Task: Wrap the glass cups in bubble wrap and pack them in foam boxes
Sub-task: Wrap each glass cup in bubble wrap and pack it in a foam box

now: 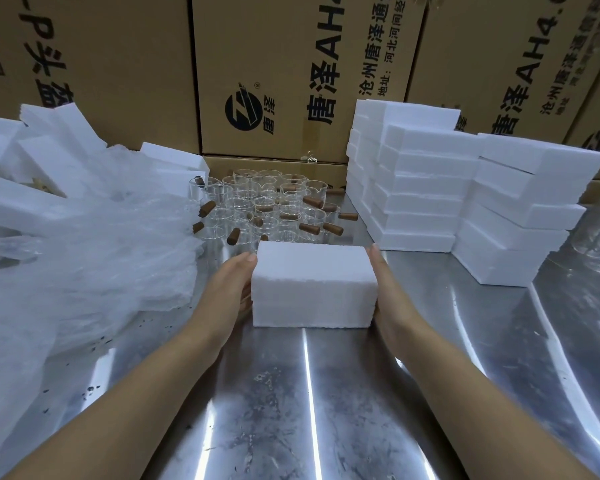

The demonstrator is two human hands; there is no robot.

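Nearest, two bare forearms are reaching forward over the steel table. The left hand is pressing flat against the left end of a closed foam box, fingers straight and pointing away. The right hand is pressing the opposite end the same way, and neither hand is curling round it. The box is sitting on the table between them, its long axis running left to right. Just behind it, glass cups with brown handles are standing clustered. Bubble wrap is spilling at left, and stacked foam boxes are rising at right. Cardboard cartons are lining the back.
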